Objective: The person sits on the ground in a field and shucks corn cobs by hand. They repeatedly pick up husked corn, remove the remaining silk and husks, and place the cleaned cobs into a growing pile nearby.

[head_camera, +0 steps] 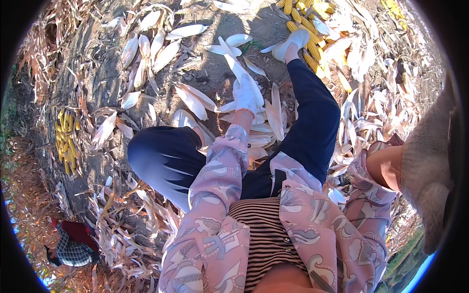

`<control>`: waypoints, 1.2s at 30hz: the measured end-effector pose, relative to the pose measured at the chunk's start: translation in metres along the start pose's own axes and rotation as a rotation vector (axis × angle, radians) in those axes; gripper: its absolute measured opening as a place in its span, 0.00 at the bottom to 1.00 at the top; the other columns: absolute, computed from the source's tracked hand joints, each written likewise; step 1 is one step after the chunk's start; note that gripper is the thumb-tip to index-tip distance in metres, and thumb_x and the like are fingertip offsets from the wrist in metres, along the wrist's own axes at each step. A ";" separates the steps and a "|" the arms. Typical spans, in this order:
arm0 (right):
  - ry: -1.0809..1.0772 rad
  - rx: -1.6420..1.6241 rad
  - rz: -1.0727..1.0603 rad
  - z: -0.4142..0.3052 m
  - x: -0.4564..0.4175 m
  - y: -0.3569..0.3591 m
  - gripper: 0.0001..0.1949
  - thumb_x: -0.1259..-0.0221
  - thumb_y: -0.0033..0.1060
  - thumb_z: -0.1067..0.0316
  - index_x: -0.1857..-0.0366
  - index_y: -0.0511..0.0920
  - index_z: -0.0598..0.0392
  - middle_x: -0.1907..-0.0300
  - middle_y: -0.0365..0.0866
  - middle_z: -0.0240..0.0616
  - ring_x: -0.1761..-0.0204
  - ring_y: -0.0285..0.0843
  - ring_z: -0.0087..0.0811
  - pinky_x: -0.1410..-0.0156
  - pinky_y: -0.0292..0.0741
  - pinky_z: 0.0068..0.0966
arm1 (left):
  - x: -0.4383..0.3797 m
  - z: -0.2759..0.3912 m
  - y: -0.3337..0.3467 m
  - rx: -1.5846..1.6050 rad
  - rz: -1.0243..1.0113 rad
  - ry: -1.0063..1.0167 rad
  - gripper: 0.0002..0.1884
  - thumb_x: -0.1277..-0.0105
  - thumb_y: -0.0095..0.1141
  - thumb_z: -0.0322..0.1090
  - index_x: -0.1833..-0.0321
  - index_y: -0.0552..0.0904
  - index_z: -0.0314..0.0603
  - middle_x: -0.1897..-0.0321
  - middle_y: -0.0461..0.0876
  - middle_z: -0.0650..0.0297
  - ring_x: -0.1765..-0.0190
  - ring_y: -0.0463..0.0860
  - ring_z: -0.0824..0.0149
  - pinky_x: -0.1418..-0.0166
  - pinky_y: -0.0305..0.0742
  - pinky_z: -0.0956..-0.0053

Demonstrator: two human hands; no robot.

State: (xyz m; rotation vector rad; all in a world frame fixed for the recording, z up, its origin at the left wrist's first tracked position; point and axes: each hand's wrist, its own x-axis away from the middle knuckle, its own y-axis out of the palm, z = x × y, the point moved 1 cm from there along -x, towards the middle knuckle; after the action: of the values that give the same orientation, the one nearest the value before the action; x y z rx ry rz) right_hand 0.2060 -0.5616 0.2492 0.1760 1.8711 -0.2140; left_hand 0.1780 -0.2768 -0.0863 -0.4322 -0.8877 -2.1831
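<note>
My left hand (244,97), in a white knitted glove with an orange cuff edge, reaches down between my legs. It grips a pale corn ear in its husk (240,69), whose long tip points away from me. Loose dry husks (275,113) lie around and below that hand. On the right, my right hand (427,172) is raised close to the camera in a shadowed knitted glove. Its fingers run toward the picture's dark rim, so their pose and anything in them are unclear.
Husked yellow corn ears (311,40) are heaped beside my right shoe (293,44). A smaller corn pile (66,141) lies far left. Several unhusked ears (152,51) rest on the soil ahead. Another person (75,245) in a plaid top is at lower left among dry stalks.
</note>
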 end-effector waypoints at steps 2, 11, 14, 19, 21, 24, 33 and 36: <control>-0.015 0.001 -0.006 0.002 -0.007 0.000 0.18 0.36 0.58 0.69 0.44 0.72 0.62 0.41 0.73 0.46 0.39 0.71 0.37 0.33 0.68 0.34 | -0.002 -0.002 -0.003 -0.017 0.021 0.000 0.15 0.25 0.48 0.45 0.49 0.73 0.40 0.70 0.80 0.60 0.73 0.81 0.67 0.71 0.79 0.72; -0.066 0.027 0.024 -0.002 -0.016 -0.015 0.21 0.37 0.60 0.68 0.41 0.69 0.61 0.39 0.71 0.47 0.37 0.70 0.39 0.32 0.68 0.35 | 0.003 0.002 -0.004 -0.048 0.033 -0.002 0.14 0.24 0.48 0.45 0.50 0.73 0.40 0.72 0.80 0.60 0.73 0.81 0.67 0.70 0.79 0.72; -0.090 0.010 0.049 -0.006 -0.010 -0.015 0.23 0.37 0.60 0.68 0.40 0.68 0.61 0.39 0.71 0.48 0.36 0.69 0.39 0.32 0.68 0.36 | 0.004 0.001 -0.001 -0.005 0.053 -0.010 0.14 0.25 0.50 0.44 0.51 0.73 0.40 0.72 0.80 0.61 0.73 0.81 0.67 0.70 0.79 0.72; -0.133 -0.028 0.078 -0.011 -0.010 -0.014 0.25 0.38 0.61 0.67 0.38 0.67 0.60 0.38 0.70 0.49 0.35 0.69 0.40 0.31 0.67 0.37 | 0.008 0.002 -0.002 -0.029 0.005 0.007 0.13 0.25 0.49 0.43 0.51 0.73 0.40 0.71 0.80 0.60 0.72 0.81 0.67 0.67 0.79 0.72; -0.144 -0.030 0.087 -0.011 -0.011 -0.014 0.25 0.38 0.62 0.67 0.38 0.66 0.60 0.37 0.70 0.49 0.35 0.69 0.40 0.31 0.67 0.37 | 0.012 0.003 -0.001 -0.029 0.041 -0.004 0.13 0.25 0.50 0.44 0.50 0.73 0.41 0.71 0.80 0.60 0.72 0.81 0.67 0.68 0.78 0.72; -0.159 -0.042 0.107 -0.009 -0.017 -0.018 0.27 0.38 0.62 0.67 0.37 0.66 0.60 0.37 0.69 0.49 0.34 0.68 0.41 0.30 0.67 0.37 | 0.014 0.006 0.002 -0.009 0.040 0.015 0.14 0.26 0.50 0.44 0.50 0.73 0.41 0.71 0.80 0.60 0.72 0.81 0.67 0.68 0.78 0.72; -0.140 -0.080 0.063 -0.005 -0.022 -0.014 0.30 0.39 0.64 0.66 0.34 0.63 0.59 0.35 0.68 0.51 0.33 0.67 0.43 0.29 0.67 0.39 | 0.010 -0.002 -0.007 -0.014 0.061 -0.009 0.14 0.25 0.50 0.44 0.49 0.73 0.41 0.72 0.79 0.61 0.73 0.80 0.68 0.67 0.80 0.72; -0.132 -0.063 0.055 0.000 -0.032 -0.014 0.32 0.40 0.65 0.66 0.33 0.62 0.59 0.34 0.67 0.51 0.32 0.67 0.43 0.29 0.67 0.40 | 0.009 -0.004 0.003 -0.040 0.008 -0.007 0.16 0.25 0.50 0.46 0.48 0.73 0.41 0.71 0.80 0.60 0.72 0.80 0.67 0.68 0.79 0.71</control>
State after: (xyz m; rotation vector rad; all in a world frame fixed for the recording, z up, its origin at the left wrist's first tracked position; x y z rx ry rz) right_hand 0.2125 -0.5755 0.2802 0.1658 1.7377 -0.1252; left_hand 0.1738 -0.2859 -0.0834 -0.4625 -0.8455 -2.1962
